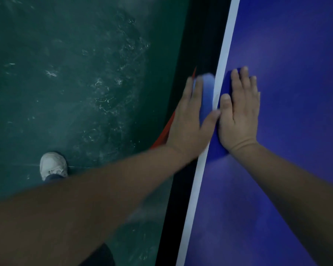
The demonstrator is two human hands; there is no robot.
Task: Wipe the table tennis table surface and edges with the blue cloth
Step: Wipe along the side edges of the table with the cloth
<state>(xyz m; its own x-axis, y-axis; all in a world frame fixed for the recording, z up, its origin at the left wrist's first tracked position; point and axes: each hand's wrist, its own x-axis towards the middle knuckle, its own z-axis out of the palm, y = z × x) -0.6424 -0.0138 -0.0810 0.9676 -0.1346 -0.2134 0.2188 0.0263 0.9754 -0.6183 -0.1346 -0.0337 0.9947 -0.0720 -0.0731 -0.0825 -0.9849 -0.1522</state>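
The dark green, scuffed sports floor fills the left of the view, and the deep blue table tennis worktop with its white border line fills the right, its black side edge running between them. Below the edge a strip of red-orange material shows, too hidden to identify.

Both bare forearms reach in from the bottom. The left hand is outside the worktop, fingers straight, pressing flat against the side edge. The right hand lies flat on the playing surface just inside the white line, fingers straight and together.

The blue cloth is draped over the edge: a pale blue fold sits under the left hand's fingers against the side, and a darker blue part spreads under the right hand on top. A white sneaker stands on the floor at lower left.

The edge wipe looks under way. Neither hand grips the cloth; it is held only by flat pressure. If the two hands slide at uneven speed, or the left eases off, the cloth could bunch, slip off the edge and drop to the floor, picking up grit that would then smear the surface.
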